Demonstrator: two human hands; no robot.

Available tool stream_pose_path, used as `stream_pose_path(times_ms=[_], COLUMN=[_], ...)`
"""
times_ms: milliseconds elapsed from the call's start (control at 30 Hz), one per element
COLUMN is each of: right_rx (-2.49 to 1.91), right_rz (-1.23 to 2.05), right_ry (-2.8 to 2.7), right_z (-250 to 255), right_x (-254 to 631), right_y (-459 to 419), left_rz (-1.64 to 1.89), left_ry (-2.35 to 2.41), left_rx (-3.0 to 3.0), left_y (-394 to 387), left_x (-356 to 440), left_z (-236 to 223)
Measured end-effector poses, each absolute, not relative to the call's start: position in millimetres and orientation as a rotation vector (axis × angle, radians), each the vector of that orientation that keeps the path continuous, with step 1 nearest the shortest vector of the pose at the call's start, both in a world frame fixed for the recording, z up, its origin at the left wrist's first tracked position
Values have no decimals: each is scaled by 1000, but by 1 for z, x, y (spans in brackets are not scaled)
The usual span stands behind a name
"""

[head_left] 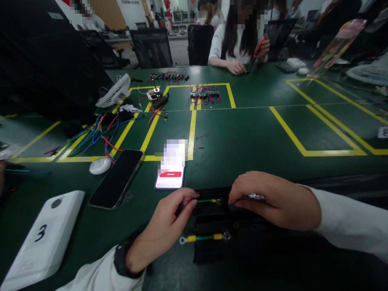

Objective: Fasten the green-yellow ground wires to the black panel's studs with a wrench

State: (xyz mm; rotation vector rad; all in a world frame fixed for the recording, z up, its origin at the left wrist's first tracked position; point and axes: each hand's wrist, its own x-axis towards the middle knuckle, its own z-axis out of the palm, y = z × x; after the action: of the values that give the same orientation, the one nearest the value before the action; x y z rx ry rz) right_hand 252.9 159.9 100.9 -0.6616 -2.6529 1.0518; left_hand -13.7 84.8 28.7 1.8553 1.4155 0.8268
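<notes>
My left hand [169, 224] pinches the end of a short green wire with a yellow sleeve [207, 200] that lies over a black block [212, 250] at the table's near edge. My right hand [273, 200] is closed over a small shiny metal piece [256, 197] at the wire's other end, fingers pressed down on the block. A second green wire with yellow sleeves and ring terminals [204, 238] lies on the block just below, touched by neither hand.
Two phones lie ahead, one lit [170, 178], one dark [117, 178], beside a white puck [100, 165] and a white box marked 3 [42, 238]. Loose coloured wires [91, 135], a small fan [113, 95] and wired boards [206, 95] sit farther back. Another person works across the table [239, 48].
</notes>
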Motion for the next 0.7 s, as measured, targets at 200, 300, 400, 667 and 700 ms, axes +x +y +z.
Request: stream_pose_path(times_ms=[200,300,400,667,700], right_rx=[-722,-887,-1003,-1020,-1015], right_rz=[1129,1093,1001,886,887], right_ry=[-2604,-2512,-2468,-2523,-2531], right_z=[109,110,108,98,97], right_x=[254,256,258,256,255], right_y=[163,160,153,139,140], left_rz=[831,839,842,837,836], left_ry=[1419,1409,1402,1411,1412], left_rx=[1855,1856,1854,1853,1854], left_y=[84,84,84,86,86], left_x=[-12,-12,-13,-11,-11], left_z=[30,31,30,29,30])
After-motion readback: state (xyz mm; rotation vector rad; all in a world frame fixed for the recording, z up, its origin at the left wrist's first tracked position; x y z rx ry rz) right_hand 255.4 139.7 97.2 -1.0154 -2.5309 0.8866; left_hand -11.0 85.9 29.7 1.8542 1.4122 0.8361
